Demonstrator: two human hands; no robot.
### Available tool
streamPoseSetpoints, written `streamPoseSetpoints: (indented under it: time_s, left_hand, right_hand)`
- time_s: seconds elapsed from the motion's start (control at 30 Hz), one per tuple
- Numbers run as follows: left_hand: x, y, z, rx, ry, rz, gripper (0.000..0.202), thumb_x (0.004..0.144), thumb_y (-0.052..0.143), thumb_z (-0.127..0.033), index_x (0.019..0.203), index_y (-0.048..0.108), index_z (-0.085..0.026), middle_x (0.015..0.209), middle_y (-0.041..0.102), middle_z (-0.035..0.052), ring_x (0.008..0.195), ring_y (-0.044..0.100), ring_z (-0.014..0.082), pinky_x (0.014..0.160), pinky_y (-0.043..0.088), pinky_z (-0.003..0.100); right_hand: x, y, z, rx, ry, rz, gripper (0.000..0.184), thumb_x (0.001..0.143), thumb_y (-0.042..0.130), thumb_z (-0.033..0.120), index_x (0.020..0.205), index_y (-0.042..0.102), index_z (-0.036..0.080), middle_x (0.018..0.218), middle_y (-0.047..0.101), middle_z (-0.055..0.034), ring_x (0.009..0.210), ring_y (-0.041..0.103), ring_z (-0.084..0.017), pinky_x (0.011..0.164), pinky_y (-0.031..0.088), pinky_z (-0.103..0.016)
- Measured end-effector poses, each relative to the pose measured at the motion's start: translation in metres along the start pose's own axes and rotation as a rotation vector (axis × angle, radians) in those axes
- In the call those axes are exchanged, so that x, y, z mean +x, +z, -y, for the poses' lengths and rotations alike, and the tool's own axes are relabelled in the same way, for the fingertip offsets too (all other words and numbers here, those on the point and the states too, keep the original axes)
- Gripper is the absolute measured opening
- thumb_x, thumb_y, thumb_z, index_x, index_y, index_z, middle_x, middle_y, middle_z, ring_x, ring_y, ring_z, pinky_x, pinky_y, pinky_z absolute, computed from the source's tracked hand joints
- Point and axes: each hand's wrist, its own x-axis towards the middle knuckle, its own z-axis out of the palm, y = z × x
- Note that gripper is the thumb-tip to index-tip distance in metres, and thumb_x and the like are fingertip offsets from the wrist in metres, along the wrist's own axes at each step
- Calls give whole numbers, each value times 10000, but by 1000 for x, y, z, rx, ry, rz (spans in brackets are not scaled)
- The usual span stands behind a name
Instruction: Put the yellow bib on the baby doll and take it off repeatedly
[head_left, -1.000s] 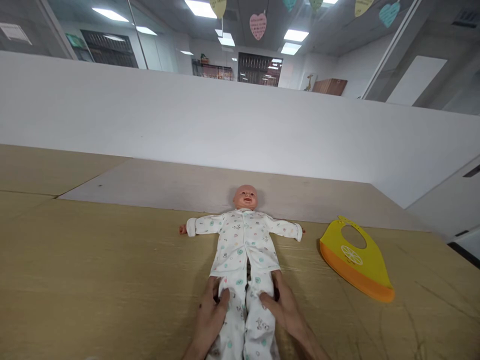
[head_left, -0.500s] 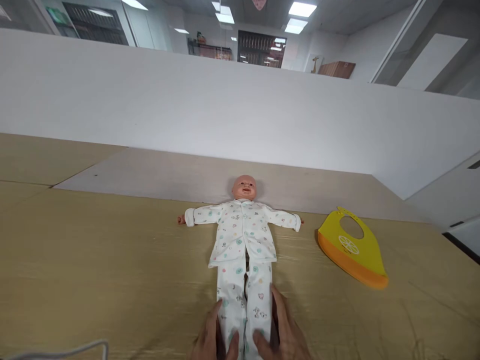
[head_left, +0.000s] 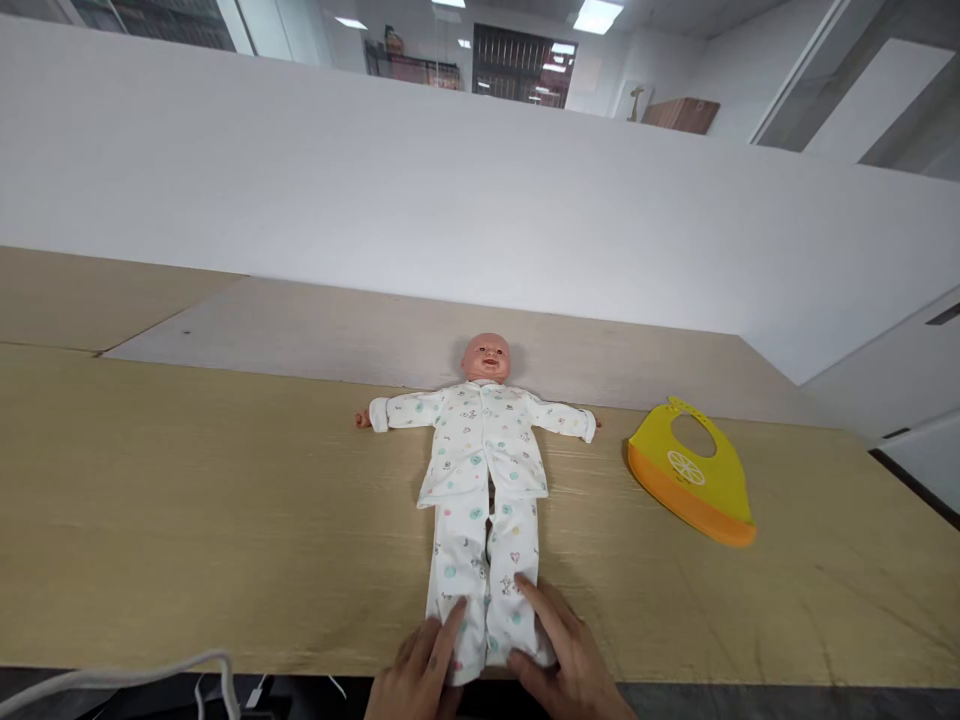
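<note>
**Hands flattening doll's trouser cuffs**

Doll [head_left: 484,450] is lying face up at centre frame on the table [head_left: 187,500]. Left hand [head_left: 424,665] and right hand [head_left: 559,655], bottom centre, are pressing its trouser cuffs [head_left: 480,610], fingers flat and part-spread, nothing clenched. Probably smoothing the legs. Yellow bib [head_left: 694,480] is sitting apart, right of centre. Lifting the fabric is calling for an actual pinch.

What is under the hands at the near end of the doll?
The left hand and right hand lie on the trouser cuffs of the doll, on the wooden table. The doll's feet cannot be seen; cloth and fingers cover that end.
</note>
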Motion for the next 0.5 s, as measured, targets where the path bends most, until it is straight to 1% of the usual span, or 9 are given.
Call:
streamPoseSetpoints:
  time_s: [0.1,0.17,0.2,0.27,0.37,0.43,0.5]
  left_hand:
    - [-3,-2,5,-47,1,-57,738,816,522,-160,1491,258,-294,1227,667,44,1018,679,215,812,575,262]
    - [-4,-2,5,-72,-24,-92,775,837,520,-198,1518,155,-257,1304,615,69,1093,647,225,843,569,269]
    - [-4,-3,5,-81,-45,-90,767,848,506,-203,1520,139,-246,1324,598,79,1117,633,230,857,566,280]
    - [-3,-4,3,-100,-70,-55,713,865,471,-199,1512,177,-243,1330,591,87,1137,621,238,881,559,309]
    - [-1,-4,2,-122,-89,-12,671,874,468,-224,1498,222,-250,1328,593,91,1144,616,246,894,556,333]
    - [-1,-2,2,-136,-92,-18,702,869,485,-241,1504,187,-274,1327,595,83,1136,621,242,883,561,321]
    - [-5,-2,1,-174,-103,-53,732,865,483,-266,1509,136,-301,1312,609,70,1120,631,241,879,564,317]
  right_hand:
    - [1,-4,5,-19,-28,70,698,728,643,235,1400,453,225,1362,523,-104,1210,544,-253,971,482,-318]
    - [4,-4,6,-53,-23,96,675,730,616,185,1387,472,248,1351,524,-105,1173,566,-251,937,498,-316]
    - [5,-3,7,-64,-23,95,646,752,595,176,1380,478,268,1337,533,-101,1144,583,-242,917,505,-311]
    - [7,-2,6,-69,-32,74,564,813,551,189,1361,495,308,1312,551,-87,1105,603,-220,895,509,-298]
    - [9,-1,3,-67,-62,56,466,871,511,247,1332,526,313,1270,576,-84,1070,615,-204,881,508,-288]
    - [8,-2,1,-72,-82,66,454,880,498,263,1332,529,300,1252,586,-90,1056,618,-204,873,510,-293]
    - [6,-5,2,-66,-105,74,476,873,498,260,1348,514,295,1262,584,-90,1069,614,-206,887,507,-298]
